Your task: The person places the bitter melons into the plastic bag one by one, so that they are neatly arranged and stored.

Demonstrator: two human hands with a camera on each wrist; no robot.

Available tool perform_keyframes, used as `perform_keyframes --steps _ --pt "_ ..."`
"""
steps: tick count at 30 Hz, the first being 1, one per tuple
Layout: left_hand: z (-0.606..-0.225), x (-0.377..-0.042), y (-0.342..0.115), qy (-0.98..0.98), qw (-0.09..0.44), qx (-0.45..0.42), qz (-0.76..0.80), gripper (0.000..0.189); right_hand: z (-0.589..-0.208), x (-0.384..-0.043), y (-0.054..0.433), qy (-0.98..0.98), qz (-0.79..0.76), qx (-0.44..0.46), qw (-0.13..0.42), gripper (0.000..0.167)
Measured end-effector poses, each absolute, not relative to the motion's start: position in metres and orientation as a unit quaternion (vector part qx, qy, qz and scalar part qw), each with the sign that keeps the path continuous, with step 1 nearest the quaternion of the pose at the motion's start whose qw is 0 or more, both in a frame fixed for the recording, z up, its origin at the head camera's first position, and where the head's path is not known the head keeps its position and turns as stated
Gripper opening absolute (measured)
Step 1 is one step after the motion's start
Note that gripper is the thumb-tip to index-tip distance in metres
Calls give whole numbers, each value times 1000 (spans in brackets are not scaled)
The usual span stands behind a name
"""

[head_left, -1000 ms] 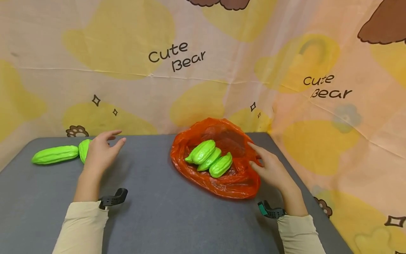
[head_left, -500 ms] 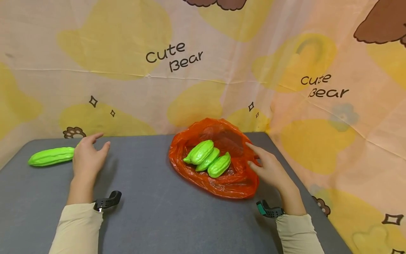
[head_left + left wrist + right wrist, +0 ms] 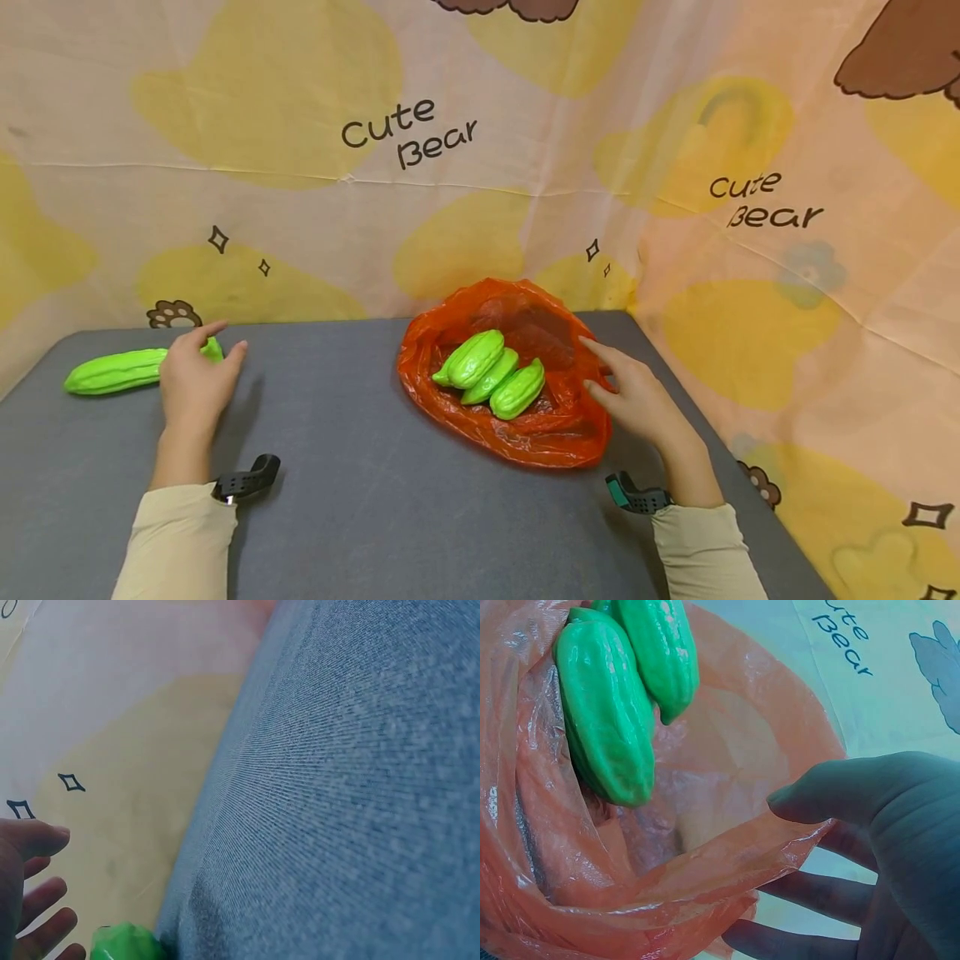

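My left hand [image 3: 193, 379] hovers at the left of the table, fingers apart, with nothing in its grasp. A long, ridged, bright green gourd [image 3: 116, 372] lies to its left, and a second green gourd [image 3: 213, 348] shows partly behind its fingers. That green shape [image 3: 127, 945] also appears at the bottom of the left wrist view. On the right, a red-orange plastic bag [image 3: 566, 433] lies open with several green gourds [image 3: 474, 358] inside. My right hand [image 3: 641, 400] holds the bag's right rim, thumb [image 3: 821, 793] inside and fingers outside.
A grey cloth-covered table [image 3: 360, 517] lies under everything. Behind it and along the right hangs a printed pink-and-yellow curtain [image 3: 322, 250], reaching the table's far and right edges.
My left hand has moved left and slightly down over the gourds, so the rounder one now shows at its right side. The right hand and the bag have stayed in place.
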State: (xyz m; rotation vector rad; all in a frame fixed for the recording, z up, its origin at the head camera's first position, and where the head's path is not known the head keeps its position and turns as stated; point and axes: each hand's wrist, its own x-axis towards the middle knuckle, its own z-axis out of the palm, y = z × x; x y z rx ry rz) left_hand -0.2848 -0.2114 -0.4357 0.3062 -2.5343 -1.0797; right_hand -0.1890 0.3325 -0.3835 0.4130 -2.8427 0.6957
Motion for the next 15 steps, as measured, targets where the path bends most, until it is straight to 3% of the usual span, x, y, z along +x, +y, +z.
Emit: perform_keyframes --steps 15 --pt "-455 -284 -216 -854 234 162 -435 68 -382 -189 332 -956 238 139 96 60"
